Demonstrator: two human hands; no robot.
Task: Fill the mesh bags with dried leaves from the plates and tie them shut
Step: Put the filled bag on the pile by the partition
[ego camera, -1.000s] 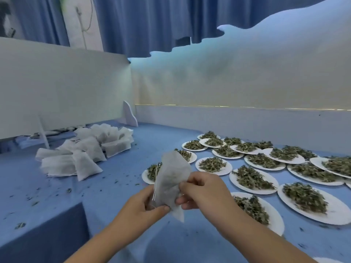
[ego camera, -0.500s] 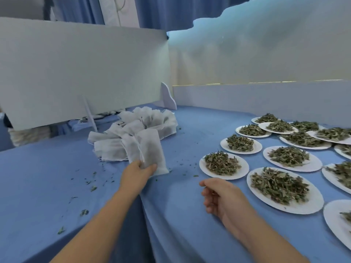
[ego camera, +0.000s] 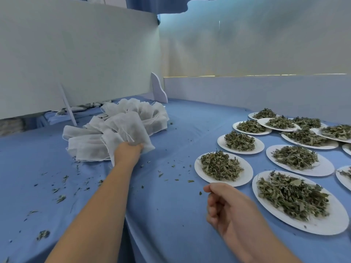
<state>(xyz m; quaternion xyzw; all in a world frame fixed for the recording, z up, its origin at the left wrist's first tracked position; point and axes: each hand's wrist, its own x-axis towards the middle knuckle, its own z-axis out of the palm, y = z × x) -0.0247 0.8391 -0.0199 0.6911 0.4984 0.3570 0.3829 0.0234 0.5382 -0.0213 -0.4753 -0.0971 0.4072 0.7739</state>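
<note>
1. Left hand (ego camera: pixel 128 151) grips filled mesh bag (ego camera: pixel 131 128) at its lower edge, on bag pile (ego camera: pixel 85 147), centre-left.
2. Right hand (ego camera: pixel 226 207), lower right: fingers loosely curled, holding nothing.
3. Plates (ego camera: pixel 247 172) of dried leaves (ego camera: pixel 220 166), right side.

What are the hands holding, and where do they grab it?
The left hand grips a mesh bag by its near end, against the pile of bags. The right hand holds nothing, its fingers loosely curled.
</note>
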